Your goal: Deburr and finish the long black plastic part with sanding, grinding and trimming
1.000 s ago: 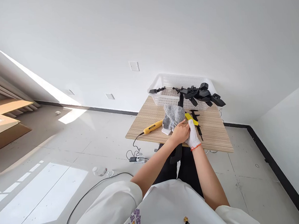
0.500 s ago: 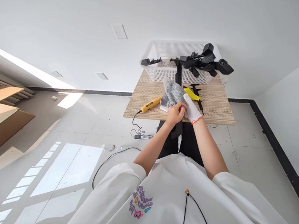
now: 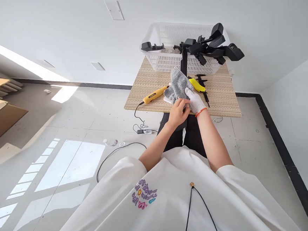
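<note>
My right hand (image 3: 196, 101), in a white glove with an orange cuff, is closed on a crumpled grey cloth (image 3: 180, 83). The cloth lies around a long black plastic part (image 3: 183, 65), which runs from the basket side toward my lap. Bare and with curled fingers, my left hand (image 3: 178, 112) is close beside the glove, over the lower stretch of the black part; what its fingertips pinch is hidden. A yellow corded hand tool (image 3: 155, 95) lies left of the cloth. To the right are a bright yellow piece (image 3: 197, 85) and a thin black tool (image 3: 205, 94).
A white plastic basket (image 3: 163, 62) with several black plastic parts (image 3: 209, 48) stands at the back of the wooden table (image 3: 141, 84), against the wall. A power strip (image 3: 146, 131), a clear bottle (image 3: 110, 142) and a black cable (image 3: 111, 154) are on the floor. Cardboard (image 3: 3, 119) is at left.
The view has tilted down slightly. My left hand's fingers have loosened from a tighter fist, and the gloved thumb has shifted onto the cloth. The cloth remains in my right hand.
</note>
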The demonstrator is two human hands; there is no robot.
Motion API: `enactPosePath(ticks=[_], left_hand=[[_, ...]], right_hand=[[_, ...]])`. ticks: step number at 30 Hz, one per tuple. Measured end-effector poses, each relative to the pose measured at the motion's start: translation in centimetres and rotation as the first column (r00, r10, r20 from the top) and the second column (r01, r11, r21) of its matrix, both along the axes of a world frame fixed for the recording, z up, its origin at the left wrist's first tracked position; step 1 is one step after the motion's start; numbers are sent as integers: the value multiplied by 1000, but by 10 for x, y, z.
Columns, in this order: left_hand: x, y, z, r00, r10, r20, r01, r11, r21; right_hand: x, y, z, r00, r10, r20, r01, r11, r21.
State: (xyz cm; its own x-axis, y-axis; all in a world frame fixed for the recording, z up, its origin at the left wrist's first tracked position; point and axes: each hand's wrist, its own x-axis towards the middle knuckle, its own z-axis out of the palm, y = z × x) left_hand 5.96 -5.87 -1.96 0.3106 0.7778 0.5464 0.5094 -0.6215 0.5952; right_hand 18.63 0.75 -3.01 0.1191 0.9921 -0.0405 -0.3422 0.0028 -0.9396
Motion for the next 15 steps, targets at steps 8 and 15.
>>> enactPosePath(ticks=[8,15], left_hand=[[-28,-52,-31,947,321,35,-301,917,-260],[-8,-57,-13,935,329,-132,-349,794,-497]], right_hand=[[-8,-8,13,993,5,-121,-20,992,-123],[-15,-8,14,989,-110,97,121,985,-121]])
